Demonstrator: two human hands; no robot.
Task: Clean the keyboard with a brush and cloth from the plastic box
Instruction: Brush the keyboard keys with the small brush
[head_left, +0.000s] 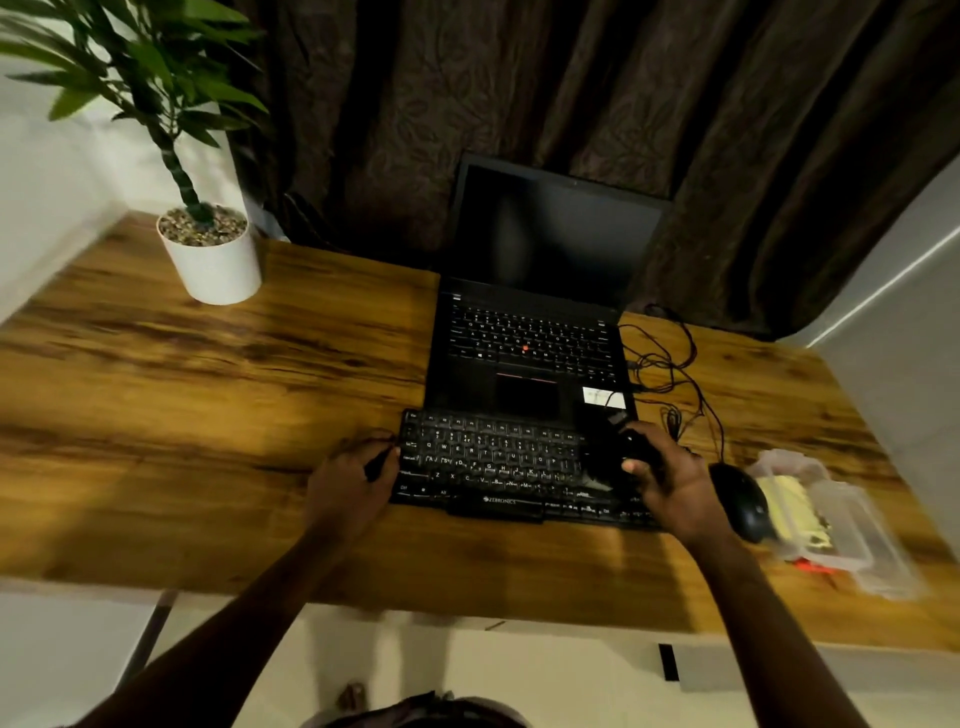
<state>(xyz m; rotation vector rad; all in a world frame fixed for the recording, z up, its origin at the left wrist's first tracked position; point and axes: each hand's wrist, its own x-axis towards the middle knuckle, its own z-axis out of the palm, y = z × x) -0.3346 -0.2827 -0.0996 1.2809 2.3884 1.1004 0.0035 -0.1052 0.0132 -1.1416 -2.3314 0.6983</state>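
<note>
Wooden bench (208, 389) — left hand (348, 483) grips keyboard (493, 457) edge, right hand (670, 483) clamps likely brush (618, 447); brushing seemingly underway — cloth (789, 499) unused in plastic box (857, 545).

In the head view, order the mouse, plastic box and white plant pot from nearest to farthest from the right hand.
1. The mouse, immediately right of the right hand.
2. The plastic box, farther right, past the mouse.
3. The white plant pot, far back-left corner of the desk.

The keyboard (498, 467) front edge reads "ZEBRONICS" below lettered keys.
</note>
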